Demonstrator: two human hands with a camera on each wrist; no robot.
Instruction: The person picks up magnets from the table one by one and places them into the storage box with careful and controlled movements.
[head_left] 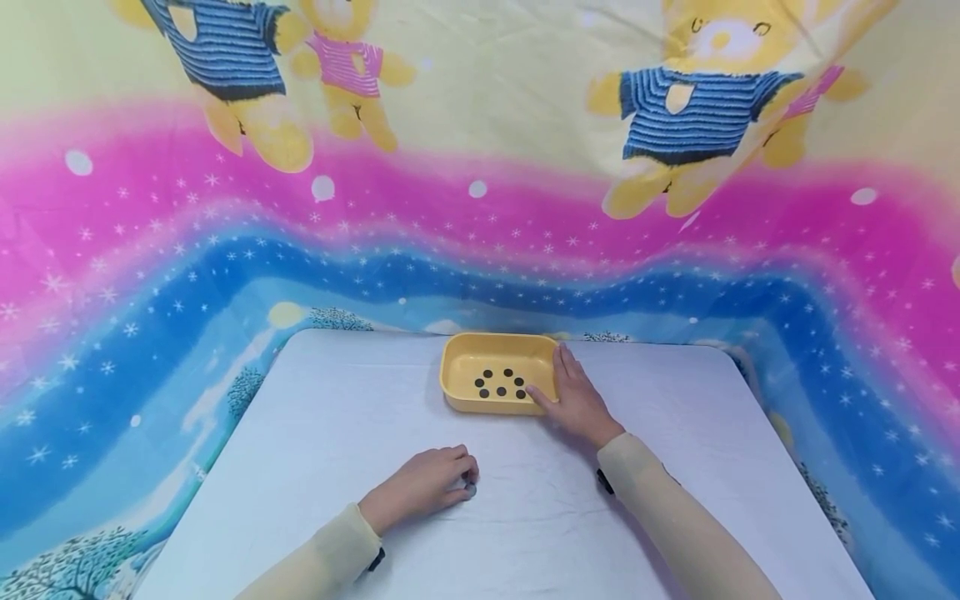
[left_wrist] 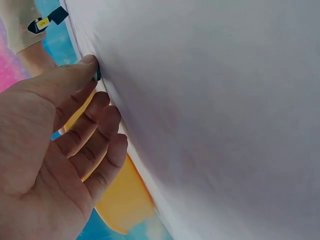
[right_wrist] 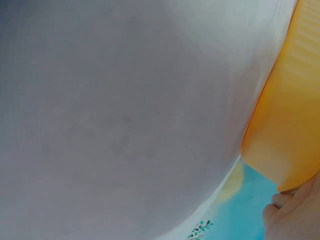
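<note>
My left hand (head_left: 429, 485) is low over the white table, left of centre. Its thumb and index finger pinch a small dark piece (left_wrist: 98, 74), mostly hidden by the fingertips; the other fingers curve loosely beneath in the left wrist view. Farther back stands a yellow rectangular tray (head_left: 465, 406) with rounded corners. Inside it, several small dark discs (head_left: 501, 391) lie spread over the bottom. My right hand (head_left: 581, 406) holds the tray's right end, thumb over the near rim and fingers along the outer side. In the right wrist view its bent fingers (right_wrist: 282, 200) meet the tray's corner.
A white cloth covers the table (head_left: 360, 400), which has rounded far corners. Behind and around it hangs a patterned curtain (head_left: 480, 233) with bears and snowflakes, close to the tray's far side. Dark straps show at both sleeve cuffs.
</note>
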